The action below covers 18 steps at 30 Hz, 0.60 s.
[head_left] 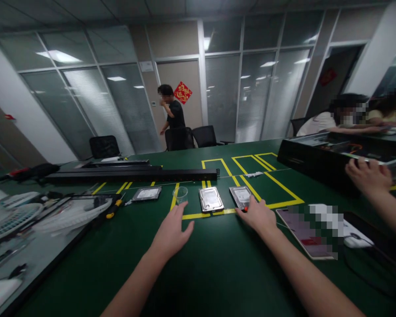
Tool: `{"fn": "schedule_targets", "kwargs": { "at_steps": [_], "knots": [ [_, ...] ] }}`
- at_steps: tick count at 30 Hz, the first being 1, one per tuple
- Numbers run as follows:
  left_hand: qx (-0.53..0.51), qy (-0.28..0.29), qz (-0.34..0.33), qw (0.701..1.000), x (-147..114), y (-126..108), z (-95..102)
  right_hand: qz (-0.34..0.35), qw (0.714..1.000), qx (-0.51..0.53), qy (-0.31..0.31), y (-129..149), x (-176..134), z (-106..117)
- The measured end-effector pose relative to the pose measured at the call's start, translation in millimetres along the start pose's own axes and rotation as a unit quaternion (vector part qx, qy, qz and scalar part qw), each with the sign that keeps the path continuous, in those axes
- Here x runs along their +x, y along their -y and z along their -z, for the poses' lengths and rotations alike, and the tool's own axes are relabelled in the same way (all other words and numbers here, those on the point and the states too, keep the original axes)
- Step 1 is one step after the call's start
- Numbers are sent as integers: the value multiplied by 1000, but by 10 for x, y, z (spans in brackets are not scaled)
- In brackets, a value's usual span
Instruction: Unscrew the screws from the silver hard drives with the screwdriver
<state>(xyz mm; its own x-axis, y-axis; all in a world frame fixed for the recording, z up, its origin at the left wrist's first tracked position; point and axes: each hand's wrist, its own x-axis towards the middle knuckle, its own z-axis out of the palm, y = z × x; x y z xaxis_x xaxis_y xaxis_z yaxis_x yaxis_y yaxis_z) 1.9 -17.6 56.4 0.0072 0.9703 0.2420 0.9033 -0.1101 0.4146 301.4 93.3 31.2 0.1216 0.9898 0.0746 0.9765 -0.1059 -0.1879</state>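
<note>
My left hand point(173, 231) reaches forward, fingers stretched and thumb apart. Its fingertips are at the near side of a clear plastic cup point(180, 193); whether they touch it I cannot tell. My right hand point(258, 215) is closed around a slim tool with a red-orange end point(246, 209), mostly hidden by the fingers. A thin shaft seems to stick out on the hand's right side. Just beyond it lies a hard drive point(239, 196), partly covered by the fingers. Another hard drive point(211, 199) lies flat between my hands, and a third drive point(147, 193) sits left of the cup.
A yellow-black screwdriver point(115, 208) lies beside a grey tray point(62, 246) with white fan parts. Long black bars point(132, 175) lie behind. At right, another person's hand point(369, 176) rests on a black computer case point(317, 163), near a tablet-like panel point(303, 233). People are beyond the table.
</note>
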Motion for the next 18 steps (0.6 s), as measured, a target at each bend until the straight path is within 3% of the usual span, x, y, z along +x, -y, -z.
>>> {"fn": "schedule_targets", "kwargs": {
  "at_steps": [5, 9, 12, 16, 18],
  "knots": [
    [-21, -18, 91, 995, -267, 545, 139, -20, 999, -2, 51, 56, 69, 18],
    [-50, -7, 128, 991, -337, 837, 115, -21, 997, -1, 68, -27, -134, 44],
    [-57, -21, 124, 990, -329, 910, 92, -22, 998, -6, 62, -218, -409, -20],
    [-52, -16, 119, 991, -327, 905, 70, 80, 995, -2, 67, -485, -843, -200],
    [-50, -6, 115, 992, -338, 902, 59, 65, 997, -6, 45, -529, -1064, -354]
  ]
}}
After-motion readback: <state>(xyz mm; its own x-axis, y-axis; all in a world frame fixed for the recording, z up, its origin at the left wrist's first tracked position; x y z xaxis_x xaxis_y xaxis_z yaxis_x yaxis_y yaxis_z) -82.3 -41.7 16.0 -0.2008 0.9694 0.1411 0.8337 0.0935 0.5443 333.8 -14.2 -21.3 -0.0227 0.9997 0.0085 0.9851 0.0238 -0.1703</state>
